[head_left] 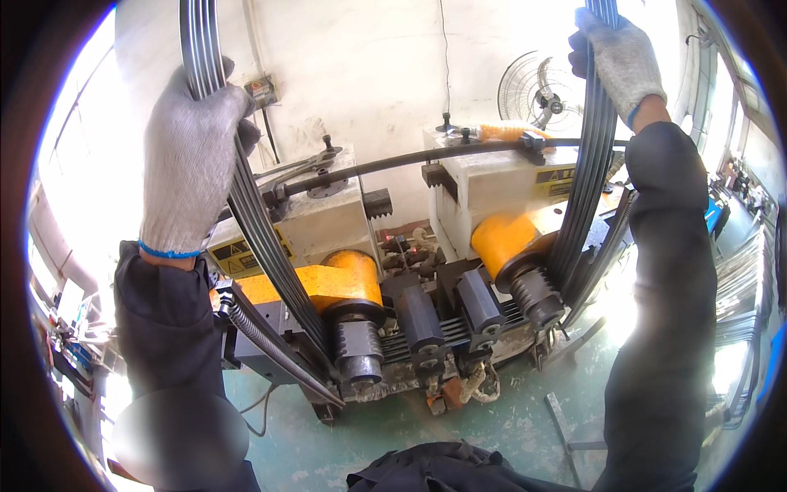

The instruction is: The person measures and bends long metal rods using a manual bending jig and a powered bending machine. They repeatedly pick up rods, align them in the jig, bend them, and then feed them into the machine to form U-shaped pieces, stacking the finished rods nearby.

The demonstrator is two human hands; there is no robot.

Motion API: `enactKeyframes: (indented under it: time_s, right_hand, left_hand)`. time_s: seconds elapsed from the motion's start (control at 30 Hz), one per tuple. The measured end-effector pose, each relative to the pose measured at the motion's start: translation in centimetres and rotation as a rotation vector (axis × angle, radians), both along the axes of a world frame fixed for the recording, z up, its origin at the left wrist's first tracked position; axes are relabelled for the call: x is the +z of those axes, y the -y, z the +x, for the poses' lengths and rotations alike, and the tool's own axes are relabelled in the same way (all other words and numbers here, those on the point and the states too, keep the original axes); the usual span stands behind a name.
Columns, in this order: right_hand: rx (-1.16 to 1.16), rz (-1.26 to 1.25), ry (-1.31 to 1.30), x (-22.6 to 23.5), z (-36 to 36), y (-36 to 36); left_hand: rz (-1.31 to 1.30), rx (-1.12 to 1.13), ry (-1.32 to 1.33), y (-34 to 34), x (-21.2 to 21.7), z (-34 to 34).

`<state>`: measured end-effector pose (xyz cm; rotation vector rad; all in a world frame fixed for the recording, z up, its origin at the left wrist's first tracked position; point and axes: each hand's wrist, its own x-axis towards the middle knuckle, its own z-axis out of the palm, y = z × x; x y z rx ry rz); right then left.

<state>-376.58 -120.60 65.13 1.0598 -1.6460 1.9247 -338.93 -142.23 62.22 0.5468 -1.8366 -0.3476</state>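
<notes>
My left hand (190, 156), in a grey knit glove, grips the left leg of a bundle of several dark steel rods (262, 238) that rises past the top edge. My right hand (623, 57), gloved the same, grips the right leg of the rods (592, 164). Both legs run down into a bending machine (410, 320), where the bundle lies across its middle between black blocks. The rods wrap around two threaded rollers (361, 348) (537, 295) under orange arms (328, 283) (504, 238).
The machine's two pale housings (328, 217) (492, 180) carry a long dark bar (393, 160) across their tops. A fan (545, 94) stands by the white wall behind. Green floor (492, 426) lies below. Metal stock is stacked at the right (738, 287).
</notes>
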Motion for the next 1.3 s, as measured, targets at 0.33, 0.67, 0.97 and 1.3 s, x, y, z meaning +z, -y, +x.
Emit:
enactKeyframes:
  time_s: [0.33, 0.67, 0.97, 1.3]
  right_hand:
    - [-0.174, 0.151, -0.072, 0.2, -3.0, -1.3]
    - [-0.206, 0.098, 0.025, -4.6, -1.9, -1.7]
    - [-0.248, 0.146, -0.047, -5.4, -3.0, -1.9]
    - [-0.245, 0.193, -0.052, -5.3, -4.3, -2.5]
  left_hand:
    - [0.074, 0.019, 0.007, 0.0, -0.8, 1.6]
    - [0.202, -0.029, -0.002, 0.8, -4.7, 3.1]
    - [0.234, -0.072, 0.073, 0.1, -4.7, 4.1]
    - [0.246, -0.06, 0.056, -0.2, -4.6, 3.9]
